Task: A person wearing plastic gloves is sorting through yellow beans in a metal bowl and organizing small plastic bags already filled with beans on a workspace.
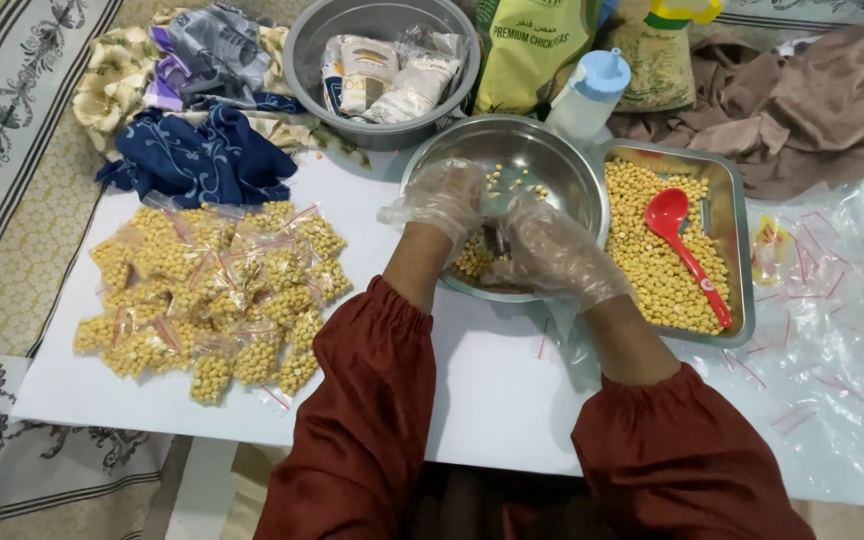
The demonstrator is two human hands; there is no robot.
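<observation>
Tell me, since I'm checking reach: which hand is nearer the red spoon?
Right. The right hand is at the round steel bowl's right side, next to the tray holding the red spoon; the left hand is farther away, over the bowl's left side.

A low white bench (492, 400) sits over a beige patterned carpet (12, 200), with crumpled brown cloth (812, 100) heaped at its far corner.

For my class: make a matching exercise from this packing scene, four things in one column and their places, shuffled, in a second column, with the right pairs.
Things:
1. red spoon
2. filled small bags
3. gloved hands, left hand and right hand
4. blue-capped bottle

Places:
A. behind the round bowl
B. in the rectangular tray
C. over the round bowl
D. piled at the left of the white board

Pairs: 1-B, 2-D, 3-C, 4-A
</observation>
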